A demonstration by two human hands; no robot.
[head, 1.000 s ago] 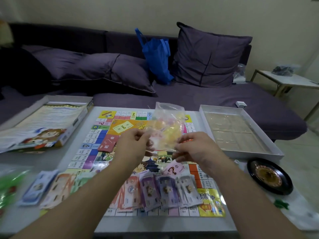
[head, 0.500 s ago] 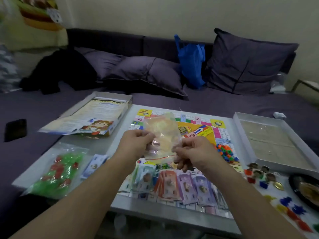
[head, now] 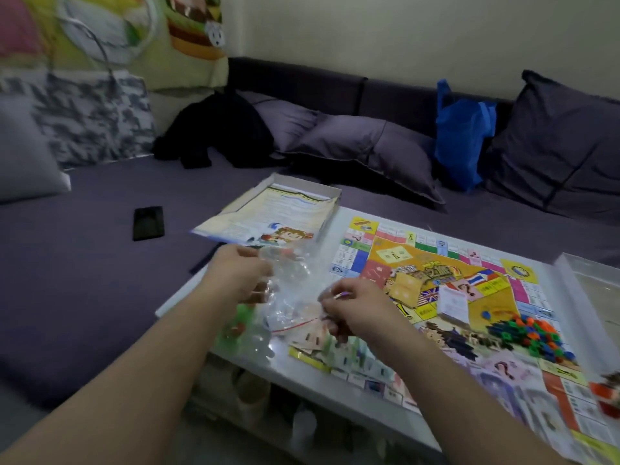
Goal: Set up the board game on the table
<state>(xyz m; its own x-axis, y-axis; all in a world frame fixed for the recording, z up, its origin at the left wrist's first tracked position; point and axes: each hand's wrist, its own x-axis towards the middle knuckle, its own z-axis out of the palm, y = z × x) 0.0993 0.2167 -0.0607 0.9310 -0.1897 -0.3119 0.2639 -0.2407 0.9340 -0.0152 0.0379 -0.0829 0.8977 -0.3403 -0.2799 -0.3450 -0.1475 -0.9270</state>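
Note:
The colourful game board [head: 436, 283] lies flat on the white table [head: 188, 290]. Both hands hold an empty clear plastic zip bag [head: 292, 293] above the table's left end. My left hand [head: 238, 276] grips its left side and my right hand [head: 352, 307] pinches its right side near the red seal line. A heap of small coloured plastic pieces [head: 526, 337] sits on the board to the right. A white card stack [head: 453, 303] rests on the board's middle. Paper money [head: 339, 347] lies along the near edge, partly hidden by my right hand.
The box lid with the rules sheet [head: 281, 213] sits at the table's far left corner. A bag of green pieces [head: 241, 330] lies under my left wrist. A white box tray [head: 590, 290] is at right. A black phone [head: 148, 223] lies on the purple sofa.
My view has swung left. Both hands carried the bag leftwards from over the board's middle to the table's left end, and the bag now looks empty.

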